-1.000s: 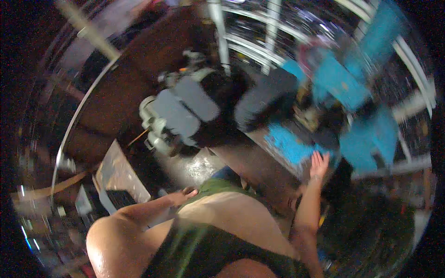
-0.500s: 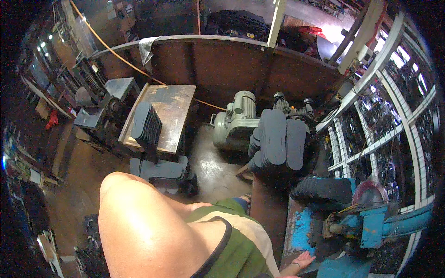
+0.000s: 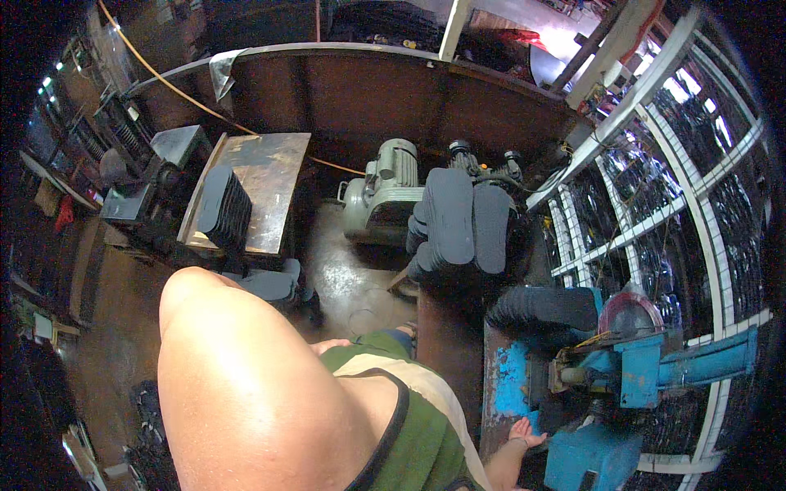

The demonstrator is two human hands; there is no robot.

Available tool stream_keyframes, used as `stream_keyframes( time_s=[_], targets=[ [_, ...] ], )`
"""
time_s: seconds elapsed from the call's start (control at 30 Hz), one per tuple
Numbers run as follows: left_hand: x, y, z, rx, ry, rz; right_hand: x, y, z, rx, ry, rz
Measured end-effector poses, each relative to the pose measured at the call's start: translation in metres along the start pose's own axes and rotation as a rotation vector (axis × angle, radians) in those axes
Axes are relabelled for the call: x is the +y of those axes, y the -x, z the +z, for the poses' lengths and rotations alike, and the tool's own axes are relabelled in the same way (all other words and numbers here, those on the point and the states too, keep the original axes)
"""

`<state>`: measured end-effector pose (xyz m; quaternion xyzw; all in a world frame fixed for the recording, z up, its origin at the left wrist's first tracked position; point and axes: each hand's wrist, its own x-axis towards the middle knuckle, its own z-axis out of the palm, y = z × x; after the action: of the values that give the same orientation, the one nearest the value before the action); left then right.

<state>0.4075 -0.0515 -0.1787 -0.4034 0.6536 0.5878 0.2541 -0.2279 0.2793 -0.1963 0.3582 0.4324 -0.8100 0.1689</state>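
My left hand lies against the green cloth of my clothing, mostly hidden behind my raised forearm and elbow. What shows of its fingers is stretched flat, holding nothing. At the lower right, my right hand is turned palm up with fingers apart and nothing in it. It is beside the blue-painted machine, just above that machine's lower blue housing. A stack of dark grey sole-shaped pieces lies on its side behind the machine's arm.
Tall stacks of grey soles stand ahead, beside a grey-green motor-driven compressor. Another stack sits on a worn wooden table to the left, near a dark machine. A white grid frame bounds the right side.
The whole view has shifted, so the surroundings appear farther left and higher. My right hand has risen slightly and its fingers have spread; my left hand stays at my clothing.
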Motion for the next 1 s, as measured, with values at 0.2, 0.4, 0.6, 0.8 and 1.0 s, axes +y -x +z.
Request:
stream_keyframes(
  time_s=[0.2,0.4,0.6,0.8,1.0],
  targets=[
    [-0.003,0.003,-0.001,0.004,0.011,-0.012,-0.033,-0.002,0.022,0.159,0.163,0.150],
    [-0.009,0.011,-0.002,-0.001,0.015,-0.032,-0.037,-0.026,0.021,0.159,0.204,0.258],
    [-0.017,0.022,0.000,-0.011,0.011,-0.050,-0.042,-0.031,0.018,0.148,0.162,0.329],
    [-0.017,0.021,-0.018,-0.051,-0.013,-0.085,-0.035,-0.027,0.016,0.155,0.072,0.318],
    [-0.008,0.012,-0.049,-0.065,0.002,-0.098,-0.004,0.017,-0.006,-0.109,-0.221,-0.046]
  ],
)
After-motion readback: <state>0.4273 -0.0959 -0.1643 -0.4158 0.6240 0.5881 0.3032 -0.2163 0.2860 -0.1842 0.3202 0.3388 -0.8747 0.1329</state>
